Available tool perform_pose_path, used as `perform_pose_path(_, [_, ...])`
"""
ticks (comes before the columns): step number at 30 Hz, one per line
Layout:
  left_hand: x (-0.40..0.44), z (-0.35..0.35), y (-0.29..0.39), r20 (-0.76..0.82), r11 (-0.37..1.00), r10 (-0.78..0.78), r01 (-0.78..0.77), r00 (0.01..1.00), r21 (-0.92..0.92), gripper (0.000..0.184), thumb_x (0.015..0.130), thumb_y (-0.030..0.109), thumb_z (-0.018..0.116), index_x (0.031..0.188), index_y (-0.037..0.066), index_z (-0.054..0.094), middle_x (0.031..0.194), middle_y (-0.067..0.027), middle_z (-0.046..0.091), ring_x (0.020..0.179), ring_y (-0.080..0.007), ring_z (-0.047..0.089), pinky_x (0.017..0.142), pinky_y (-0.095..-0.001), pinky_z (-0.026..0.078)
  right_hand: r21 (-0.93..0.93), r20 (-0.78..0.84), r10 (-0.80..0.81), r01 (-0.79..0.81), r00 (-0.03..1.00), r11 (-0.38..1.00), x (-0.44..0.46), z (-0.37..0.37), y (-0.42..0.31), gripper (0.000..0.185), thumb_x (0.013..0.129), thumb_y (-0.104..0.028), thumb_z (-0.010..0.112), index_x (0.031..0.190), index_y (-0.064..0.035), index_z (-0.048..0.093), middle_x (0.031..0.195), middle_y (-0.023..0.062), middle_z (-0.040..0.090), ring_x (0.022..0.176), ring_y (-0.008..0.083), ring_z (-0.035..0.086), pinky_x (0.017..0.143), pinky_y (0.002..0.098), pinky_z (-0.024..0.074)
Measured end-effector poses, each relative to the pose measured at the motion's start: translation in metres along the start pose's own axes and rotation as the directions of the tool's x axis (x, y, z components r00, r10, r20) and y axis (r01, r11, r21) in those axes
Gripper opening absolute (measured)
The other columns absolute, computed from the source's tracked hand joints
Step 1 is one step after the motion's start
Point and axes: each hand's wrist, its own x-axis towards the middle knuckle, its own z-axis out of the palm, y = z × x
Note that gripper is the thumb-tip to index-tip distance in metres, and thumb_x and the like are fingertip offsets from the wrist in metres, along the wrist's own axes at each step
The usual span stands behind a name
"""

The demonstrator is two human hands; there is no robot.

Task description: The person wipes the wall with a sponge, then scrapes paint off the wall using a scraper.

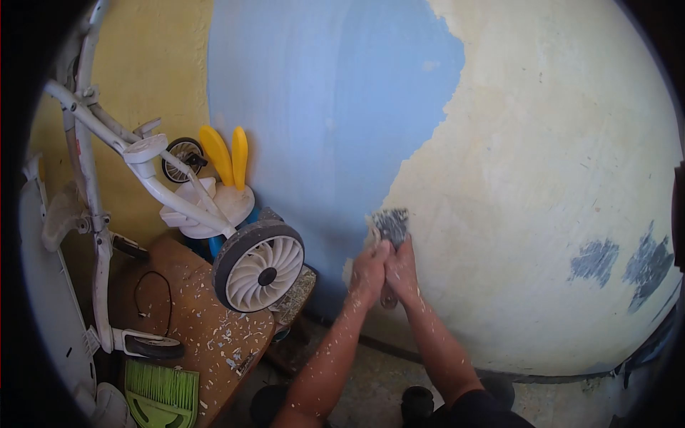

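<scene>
Both of my hands are on a paint scraper (392, 224), its wide, speckled blade pressed against the wall where blue paint meets the cream layer. My right hand (403, 269) is wrapped round the scraper, and the end of the handle shows below it. Close beside it, my left hand (369, 272) is closed on the scraper too, near the base of the blade. A peeled edge of paint shows just left of the blade. The blue paint (307, 93) lies up and to the left, the cream surface (535, 157) to the right. Paint flakes speckle both forearms.
At left stands a white tubular frame (160, 189) with a large wheel (265, 274). Behind it is a white stool-like item (228, 207) with yellow uprights. Below are a flake-strewn brown board (193, 314) and a green broom head (163, 396). Dark patches (596, 262) mark the right wall.
</scene>
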Motion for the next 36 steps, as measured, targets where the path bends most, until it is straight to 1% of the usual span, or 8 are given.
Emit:
perform_pose_path(5, [-0.001,-0.013,0.021,0.100,0.967,-0.105,0.125,0.989,-0.223,0.031,0.097,0.025,0.053,0.116,0.003,0.062,0.089,0.0011,0.063,0.069,-0.0057,0.053,0.056,-0.0216,0.043,0.142,0.109,0.385,-0.398,0.916,0.907,-0.005,0.003,-0.039,0.028,0.095,-0.012,0.045,0.118,0.0045,0.043,0.091,0.0212,0.063,0.090,0.0338,0.063,0.082,0.0415,0.0489])
perform_pose_path(6, [0.004,-0.006,-0.010,0.039,0.987,-0.004,0.010,0.999,-0.162,0.038,0.097,0.020,0.052,0.131,0.004,0.054,0.095,-0.0013,0.063,0.076,-0.0083,0.055,0.063,-0.0223,0.046,-0.013,-0.050,0.081,-0.081,0.995,0.997,-0.018,0.012,0.010,0.025,0.094,-0.009,0.045,0.116,0.0043,0.044,0.099,0.0219,0.062,0.094,0.0339,0.062,0.084,0.0419,0.0479])
perform_pose_path(10, [-0.021,-0.002,-0.013,0.055,0.958,-0.201,0.208,0.978,-0.198,0.048,0.095,0.021,0.055,0.140,0.007,0.044,0.103,-0.0045,0.062,0.095,-0.0137,0.057,0.083,-0.0263,0.046,0.028,0.094,0.260,-0.264,0.961,0.964,-0.035,-0.003,0.023,0.040,0.091,-0.012,0.051,0.124,0.0056,0.036,0.104,0.0224,0.060,0.101,0.0339,0.060,0.091,0.0398,0.0449])
perform_pose_path(15, [-0.035,-0.002,-0.002,0.138,0.911,-0.154,0.194,0.978,-0.363,0.046,0.093,0.025,0.058,0.133,0.007,0.046,0.097,-0.0036,0.060,0.082,-0.0127,0.058,0.063,-0.0290,0.049,-0.066,0.362,-0.165,0.202,0.918,0.977,-0.037,-0.017,0.027,0.069,0.082,-0.008,0.056,0.133,0.0021,0.011,0.095,0.0221,0.055,0.087,0.0316,0.063,0.069,0.0387,0.0527])
perform_pose_path(17, [-0.041,-0.007,0.003,0.157,0.914,-0.276,0.309,0.948,-0.262,0.040,0.093,0.028,0.059,0.125,0.006,0.049,0.094,-0.0037,0.059,0.078,-0.0141,0.058,0.059,-0.0298,0.048,-0.088,0.636,0.391,-0.441,0.665,0.893,-0.028,-0.036,-0.016,0.069,0.077,-0.001,0.054,0.133,0.0005,0.014,0.092,0.0177,0.054,0.079,0.0255,0.062,0.057,0.0339,0.0511])
perform_pose_path(25, [-0.054,0.004,-0.023,0.031,0.892,-0.230,0.224,0.973,-0.393,0.036,0.095,0.036,0.056,0.110,0.003,0.051,0.090,-0.0073,0.059,0.075,-0.0162,0.059,0.060,-0.0307,0.049,-0.145,0.831,0.350,-0.439,0.433,0.887,-0.045,-0.071,-0.029,0.060,0.081,0.004,0.054,0.137,-0.0050,0.037,0.116,0.0120,0.051,0.102,0.0210,0.054,0.090,0.0344,0.0446])
perform_pose_path(31, [-0.050,-0.012,-0.017,0.002,0.978,-0.178,0.176,0.984,0.113,0.044,0.098,0.044,0.045,0.111,0.002,0.049,0.089,-0.0078,0.055,0.065,-0.0140,0.055,0.059,-0.0311,0.047,-0.138,0.689,0.396,-0.427,0.607,0.894,-0.062,-0.078,-0.022,0.065,0.084,-0.003,0.060,0.143,-0.0071,0.033,0.134,0.0204,0.038,0.125,0.0306,0.045,0.096,0.0376,0.0433])
perform_pose_path(36, [-0.034,-0.026,-0.028,0.022,0.964,-0.159,0.150,0.987,0.219,0.064,0.097,0.046,0.044,0.140,-0.001,0.035,0.085,-0.0121,0.060,0.064,-0.0176,0.056,0.062,-0.0368,0.049,-0.596,0.530,-0.292,0.594,0.796,0.540,-0.052,-0.082,0.000,0.069,0.081,-0.004,0.064,0.143,-0.0064,0.033,0.144,0.0273,0.025,0.126,0.0430,0.040,0.100,0.0433,0.0398])
